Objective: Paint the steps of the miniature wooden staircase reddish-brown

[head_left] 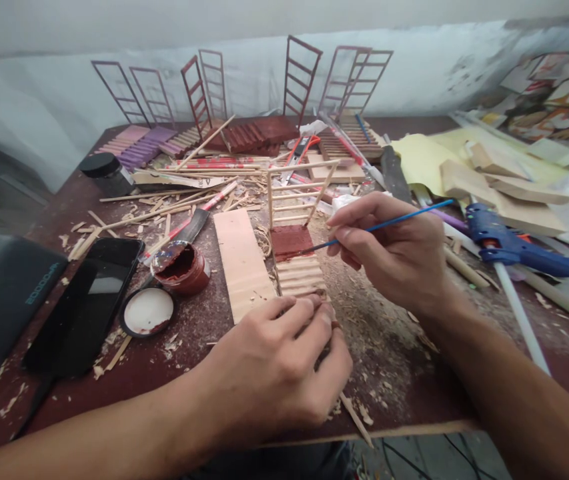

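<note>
Sawdust-strewn table (404, 373), right hand (399, 257) pinching brush (389, 223), left hand (274, 367) pressing stick chair (297, 257), paint pot (184, 267) beside.

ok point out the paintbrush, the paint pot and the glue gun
paintbrush (394, 221), head view, middle of the blue handle
paint pot (184, 268), head view, red paint inside
glue gun (509, 243), head view, blue body

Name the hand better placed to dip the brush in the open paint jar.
Right, probably: the right hand already holds the paintbrush, while the left hand presses down the stick model. The paint jar sits left.
</note>
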`<state>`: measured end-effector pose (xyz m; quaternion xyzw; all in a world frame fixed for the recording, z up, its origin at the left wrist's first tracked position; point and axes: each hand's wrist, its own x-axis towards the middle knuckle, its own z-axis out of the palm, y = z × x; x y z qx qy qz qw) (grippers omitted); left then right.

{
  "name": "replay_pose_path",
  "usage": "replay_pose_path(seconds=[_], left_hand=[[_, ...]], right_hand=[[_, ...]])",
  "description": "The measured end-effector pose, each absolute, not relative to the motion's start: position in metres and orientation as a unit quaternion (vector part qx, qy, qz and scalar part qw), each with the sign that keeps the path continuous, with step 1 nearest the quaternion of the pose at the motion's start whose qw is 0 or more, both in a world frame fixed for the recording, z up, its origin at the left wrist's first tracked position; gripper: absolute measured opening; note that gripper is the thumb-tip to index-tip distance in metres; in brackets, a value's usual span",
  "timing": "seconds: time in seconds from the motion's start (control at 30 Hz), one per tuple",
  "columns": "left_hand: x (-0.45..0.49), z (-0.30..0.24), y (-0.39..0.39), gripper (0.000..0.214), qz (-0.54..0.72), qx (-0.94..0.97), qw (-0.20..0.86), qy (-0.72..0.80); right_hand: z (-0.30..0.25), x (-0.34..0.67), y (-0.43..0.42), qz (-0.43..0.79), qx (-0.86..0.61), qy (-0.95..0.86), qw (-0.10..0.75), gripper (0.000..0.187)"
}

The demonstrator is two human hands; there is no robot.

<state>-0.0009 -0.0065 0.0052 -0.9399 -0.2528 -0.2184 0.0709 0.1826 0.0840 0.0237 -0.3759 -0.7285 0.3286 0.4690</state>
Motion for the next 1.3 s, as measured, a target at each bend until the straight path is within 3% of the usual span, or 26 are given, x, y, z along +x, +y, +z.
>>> replay_pose_path(seconds=[1.3], left_hand=[[0.0000,0.0040,-0.0056,0.026,-0.214,-0.939,0.074,-0.258]], right_hand=[[0.0276,0.1871,0.0849,0.288,-0.405,-0.739,0.454,0.019]])
